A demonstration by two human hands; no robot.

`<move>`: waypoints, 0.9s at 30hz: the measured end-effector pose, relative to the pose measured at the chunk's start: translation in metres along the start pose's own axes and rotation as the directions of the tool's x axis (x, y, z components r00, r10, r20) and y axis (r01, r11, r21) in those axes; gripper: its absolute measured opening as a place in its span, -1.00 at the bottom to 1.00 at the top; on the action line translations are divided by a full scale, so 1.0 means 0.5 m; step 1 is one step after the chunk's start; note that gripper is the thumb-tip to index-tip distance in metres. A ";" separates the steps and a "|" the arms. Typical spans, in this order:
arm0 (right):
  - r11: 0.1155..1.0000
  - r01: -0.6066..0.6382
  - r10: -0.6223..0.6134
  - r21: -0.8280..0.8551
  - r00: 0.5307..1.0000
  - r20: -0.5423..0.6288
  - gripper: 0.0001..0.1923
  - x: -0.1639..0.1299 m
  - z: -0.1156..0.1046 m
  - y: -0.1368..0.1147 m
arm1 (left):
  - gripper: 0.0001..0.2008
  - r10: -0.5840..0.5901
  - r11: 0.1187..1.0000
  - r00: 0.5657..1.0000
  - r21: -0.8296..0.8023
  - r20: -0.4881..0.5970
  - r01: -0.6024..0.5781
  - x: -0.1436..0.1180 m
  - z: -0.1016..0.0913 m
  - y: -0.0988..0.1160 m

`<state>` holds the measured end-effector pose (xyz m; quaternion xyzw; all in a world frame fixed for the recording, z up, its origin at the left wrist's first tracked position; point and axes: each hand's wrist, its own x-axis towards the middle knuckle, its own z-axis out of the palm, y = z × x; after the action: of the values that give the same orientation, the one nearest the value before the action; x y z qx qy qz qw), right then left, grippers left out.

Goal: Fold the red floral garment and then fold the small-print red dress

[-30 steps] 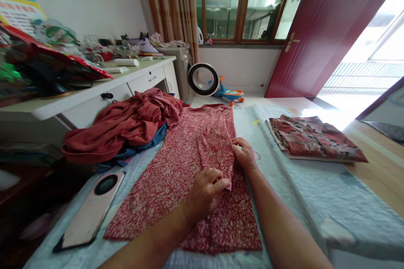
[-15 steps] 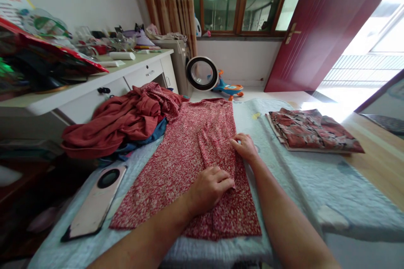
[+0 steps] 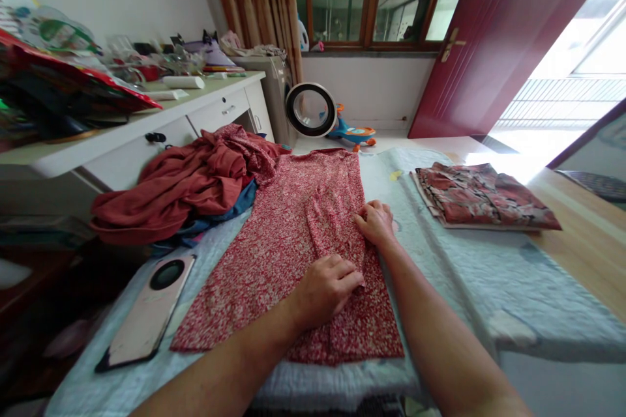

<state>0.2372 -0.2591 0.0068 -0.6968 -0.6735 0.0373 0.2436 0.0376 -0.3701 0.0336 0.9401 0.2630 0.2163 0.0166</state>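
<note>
A red garment [image 3: 274, 241] with a fine pale pattern lies spread on the light blue quilted cover, its wide hem toward me. A strip of it that looks like a sleeve [image 3: 325, 218] is laid over its right half. My left hand [image 3: 328, 290] rests on that strip's near end, fingers curled round the cloth. Farther up, my right hand [image 3: 376, 225] has its fingers bent together at the garment's right edge, thumb and fingertips on the fabric. The palms and the cloth beneath them are hidden.
A heap of red and blue clothes [image 3: 195, 186] lies at the left, with a phone [image 3: 144, 319] nearer me. A folded floral garment [image 3: 484, 195] sits at the right on the cover [image 3: 528, 293]. Beyond are a white desk [image 3: 171, 130] and a washing machine with its round door [image 3: 312, 109] open.
My right hand has moved slightly inward, its fingers curling more at the garment's edge. The left hand stays almost in place. The whole view has shifted a little.
</note>
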 end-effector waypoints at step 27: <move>0.964 0.093 -0.054 0.250 0.986 -0.159 -0.88 0.007 0.012 0.016 | -0.85 0.093 0.996 0.995 0.016 -0.039 -0.093 -0.001 -0.008 0.010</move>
<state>0.2428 -0.2537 -0.0004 -0.6347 -0.6683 0.0620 0.3831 0.0382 -0.3750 0.0378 0.9469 0.2208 0.2336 -0.0053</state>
